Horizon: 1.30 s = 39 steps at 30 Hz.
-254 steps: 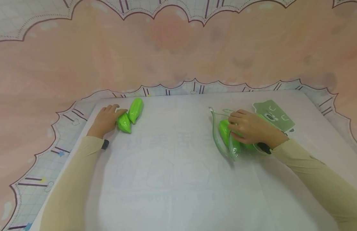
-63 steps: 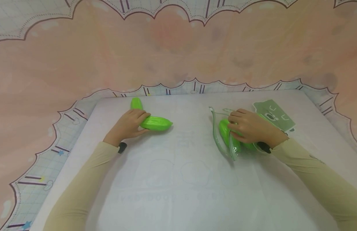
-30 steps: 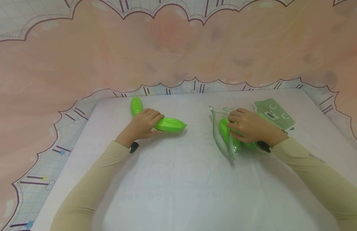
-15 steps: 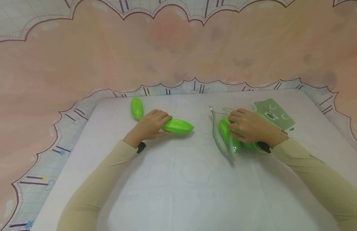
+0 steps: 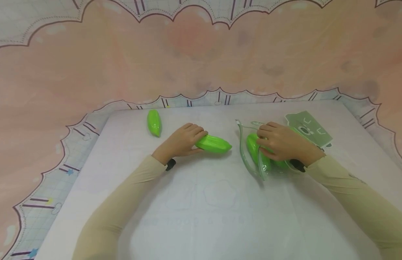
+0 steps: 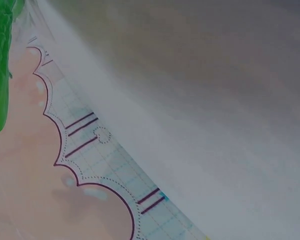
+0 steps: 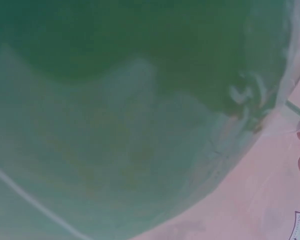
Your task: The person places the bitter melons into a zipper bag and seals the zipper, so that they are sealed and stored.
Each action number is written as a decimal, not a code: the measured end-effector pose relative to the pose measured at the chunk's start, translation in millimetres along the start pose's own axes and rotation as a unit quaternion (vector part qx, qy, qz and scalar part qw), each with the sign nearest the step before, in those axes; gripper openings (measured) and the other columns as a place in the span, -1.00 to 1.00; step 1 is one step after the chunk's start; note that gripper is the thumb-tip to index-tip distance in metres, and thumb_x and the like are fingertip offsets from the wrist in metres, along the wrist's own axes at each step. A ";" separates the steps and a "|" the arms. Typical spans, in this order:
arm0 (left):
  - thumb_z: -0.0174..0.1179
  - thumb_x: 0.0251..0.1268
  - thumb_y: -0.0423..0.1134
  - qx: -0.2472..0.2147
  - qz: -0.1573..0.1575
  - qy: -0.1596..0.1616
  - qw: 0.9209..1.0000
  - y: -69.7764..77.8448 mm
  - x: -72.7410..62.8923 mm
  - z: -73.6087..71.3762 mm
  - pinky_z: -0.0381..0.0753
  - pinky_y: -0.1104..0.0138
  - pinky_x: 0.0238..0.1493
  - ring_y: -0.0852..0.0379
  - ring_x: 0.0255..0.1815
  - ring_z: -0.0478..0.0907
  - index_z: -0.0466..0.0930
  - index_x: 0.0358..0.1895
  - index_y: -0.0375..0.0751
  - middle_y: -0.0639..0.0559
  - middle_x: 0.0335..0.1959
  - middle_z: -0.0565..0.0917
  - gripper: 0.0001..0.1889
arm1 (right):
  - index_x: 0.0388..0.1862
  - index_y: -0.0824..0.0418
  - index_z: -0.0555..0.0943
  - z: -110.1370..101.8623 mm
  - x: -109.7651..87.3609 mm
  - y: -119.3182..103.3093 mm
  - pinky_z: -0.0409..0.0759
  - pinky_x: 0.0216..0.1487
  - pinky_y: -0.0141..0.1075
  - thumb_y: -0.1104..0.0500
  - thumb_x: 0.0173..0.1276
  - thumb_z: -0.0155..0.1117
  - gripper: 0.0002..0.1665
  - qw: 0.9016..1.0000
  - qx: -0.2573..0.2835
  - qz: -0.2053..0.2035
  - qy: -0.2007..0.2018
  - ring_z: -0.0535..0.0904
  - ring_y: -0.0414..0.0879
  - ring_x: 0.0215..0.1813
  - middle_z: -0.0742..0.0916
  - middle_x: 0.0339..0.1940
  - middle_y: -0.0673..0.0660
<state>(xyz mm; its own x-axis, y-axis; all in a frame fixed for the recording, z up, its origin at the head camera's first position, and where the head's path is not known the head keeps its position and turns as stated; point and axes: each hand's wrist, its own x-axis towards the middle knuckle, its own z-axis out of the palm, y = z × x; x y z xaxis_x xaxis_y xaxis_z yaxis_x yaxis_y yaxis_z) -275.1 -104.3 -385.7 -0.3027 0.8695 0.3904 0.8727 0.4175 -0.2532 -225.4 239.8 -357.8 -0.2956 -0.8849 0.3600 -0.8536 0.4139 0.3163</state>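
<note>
Green gourd (image 5: pixel 215 144) may snag the pouch (image 5: pixel 241 150)

Left hand (image 5: pixel 182 140) grips the gourd's rear, tip near the pouch's mouth; tilting could cause a catch. Right hand (image 5: pixel 280 142) pinches the pouch; slackening could close it. Beyond lies 1 loose gourd (image 5: pixel 154 123).

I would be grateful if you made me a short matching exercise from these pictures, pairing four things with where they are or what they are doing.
Things:
1. Left hand
2. Right hand
3. Loose vegetable
4. Bear picture

Places and states:
A. Grips the edge of the clear bag
B. Dull green, just beyond the right wrist
C. Grips a second vegetable, outside the bag
D. Lies near the back left corner of the table

Right pairs: 1-C, 2-A, 3-D, 4-B.
</note>
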 end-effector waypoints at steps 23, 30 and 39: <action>0.31 0.08 0.04 -0.003 0.014 -0.031 0.999 9.6 34.4 3.1 0.50 0.23 0.15 0.03 -0.05 0.54 0.51 0.02 -0.24 -0.05 -0.11 0.61 -0.48 | -0.48 0.22 0.54 1.7 -0.3 1.5 0.56 -0.16 -0.11 0.15 -0.02 0.27 -0.83 1.000 0.006 -0.002 0.001 0.53 0.04 -0.27 0.62 -0.44 0.12; 0.33 0.06 0.03 -0.003 0.017 -0.036 0.999 10.8 38.9 6.6 0.51 0.22 0.16 0.02 -0.04 0.54 0.51 0.03 -0.24 -0.05 -0.10 0.61 -0.47 | -0.48 0.23 0.53 1.9 0.4 1.7 0.55 -0.17 -0.11 0.15 -0.01 0.25 -0.84 1.000 0.006 -0.005 0.003 0.53 0.04 -0.28 0.61 -0.44 0.12; 0.31 0.09 0.03 -0.009 0.019 -0.043 0.999 14.4 43.8 9.5 0.50 0.23 0.18 0.03 -0.03 0.55 0.51 0.04 -0.24 -0.05 -0.08 0.61 -0.48 | -0.48 0.22 0.55 -0.3 1.3 0.5 0.56 -0.17 -0.11 0.16 -0.02 0.29 -0.84 1.000 0.011 -0.001 -0.004 0.52 0.02 -0.29 0.61 -0.45 0.11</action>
<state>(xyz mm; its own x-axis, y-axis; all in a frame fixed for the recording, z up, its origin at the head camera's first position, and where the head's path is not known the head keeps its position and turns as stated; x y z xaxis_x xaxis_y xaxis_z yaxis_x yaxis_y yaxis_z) -279.4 -57.8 -380.6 -0.3011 0.9041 0.3032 0.8907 0.3802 -0.2492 -226.0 238.9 -356.9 -0.2970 -0.8873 0.3528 -0.8636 0.4072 0.2972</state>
